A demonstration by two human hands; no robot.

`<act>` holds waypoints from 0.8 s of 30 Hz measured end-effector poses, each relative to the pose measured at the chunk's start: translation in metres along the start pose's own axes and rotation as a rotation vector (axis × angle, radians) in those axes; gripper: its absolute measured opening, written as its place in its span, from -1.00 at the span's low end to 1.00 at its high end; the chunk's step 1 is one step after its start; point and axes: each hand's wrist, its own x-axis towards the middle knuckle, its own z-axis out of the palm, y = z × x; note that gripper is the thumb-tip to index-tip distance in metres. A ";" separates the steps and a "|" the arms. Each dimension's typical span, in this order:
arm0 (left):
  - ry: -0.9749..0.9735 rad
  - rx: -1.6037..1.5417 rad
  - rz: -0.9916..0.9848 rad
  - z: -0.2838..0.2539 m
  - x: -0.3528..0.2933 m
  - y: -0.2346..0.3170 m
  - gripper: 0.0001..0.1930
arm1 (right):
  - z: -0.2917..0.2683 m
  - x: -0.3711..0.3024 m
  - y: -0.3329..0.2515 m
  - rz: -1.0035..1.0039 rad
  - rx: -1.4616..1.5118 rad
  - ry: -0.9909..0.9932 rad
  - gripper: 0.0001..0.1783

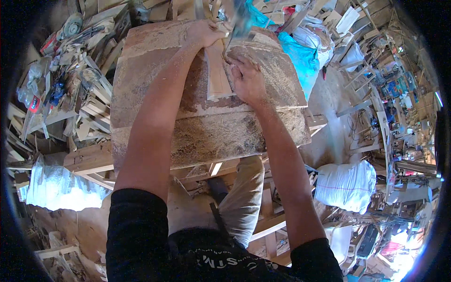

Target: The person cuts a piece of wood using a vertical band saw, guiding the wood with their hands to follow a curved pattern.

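A pale wooden board (217, 70), narrow in the middle and flared at its near end, lies flat on a sawdust-covered work table (155, 94). My left hand (203, 34) grips its far end, fingers curled over the edge. Along the board's right edge, my right hand (247, 79) pinches it with bent fingers and thumb. Between the two hands, close to the board's right side, stands a thin upright strip that looks like a band saw blade (228, 45). Above it is a blurred blue-grey machine part (241, 21); its shape is hard to make out.
Wood offcuts (96, 101) are heaped left of the table. A turquoise plastic sheet (298, 54) hangs by its far right corner. White sacks (346, 185) stand on the right, and clear plastic wrapping (61, 185) lies at lower left. Beams run under the table's near edge.
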 end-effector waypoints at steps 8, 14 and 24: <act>0.005 0.020 -0.045 -0.003 -0.004 0.009 -0.27 | -0.001 0.000 0.008 0.032 -0.030 -0.020 -0.58; 0.053 -0.013 0.015 -0.012 -0.009 0.006 -0.31 | -0.009 0.005 -0.004 0.042 -0.039 -0.049 -0.56; -0.123 0.236 -0.133 -0.023 -0.017 0.025 -0.25 | 0.008 0.009 -0.016 0.200 -0.062 0.031 -0.47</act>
